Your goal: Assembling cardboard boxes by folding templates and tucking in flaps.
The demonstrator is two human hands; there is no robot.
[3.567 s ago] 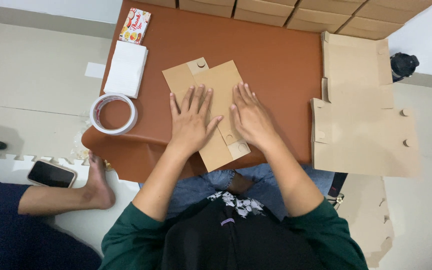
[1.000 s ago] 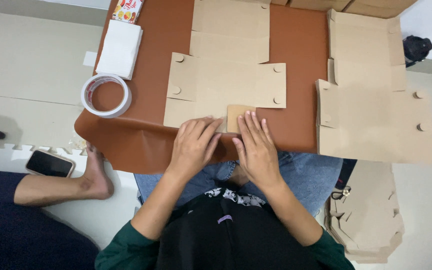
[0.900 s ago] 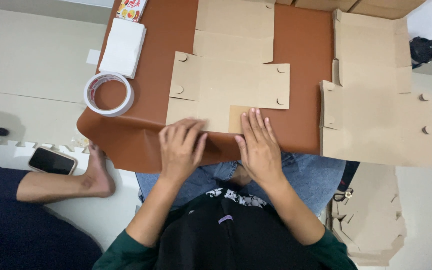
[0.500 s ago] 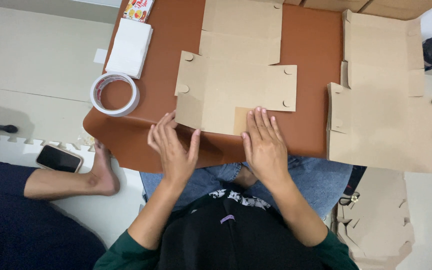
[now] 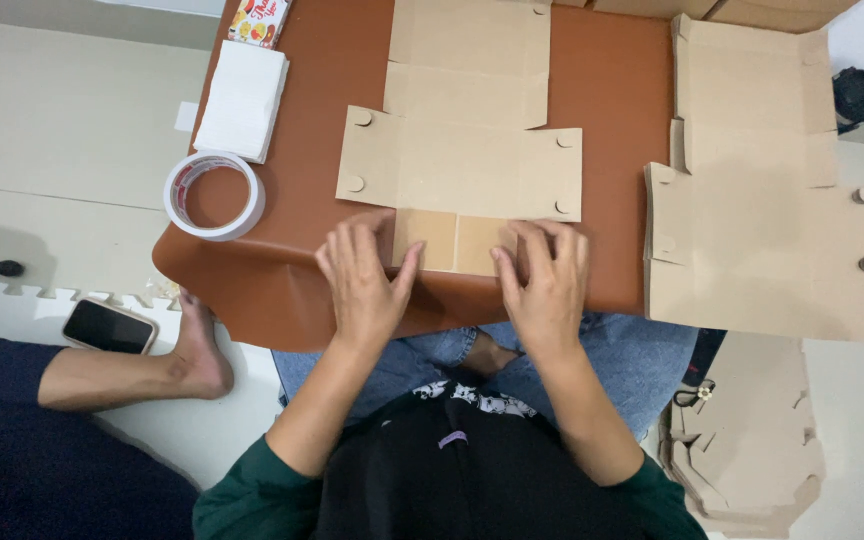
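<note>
Basically one view, head cam: left hand [image 5: 364,282] and right hand [image 5: 545,285] lie flat, fingers spread, pressing the near flap of the die-cut cardboard box blank [image 5: 462,165] at the brown table [image 5: 302,200] edge. Risk: uneven pressure → crooked crease or blank sliding. Pkgs: colourful snack pack [image 5: 258,20] far-left corner, white stack [image 5: 242,100] below it, tape roll [image 5: 214,195] left edge, more blanks [image 5: 762,240] right.
</note>
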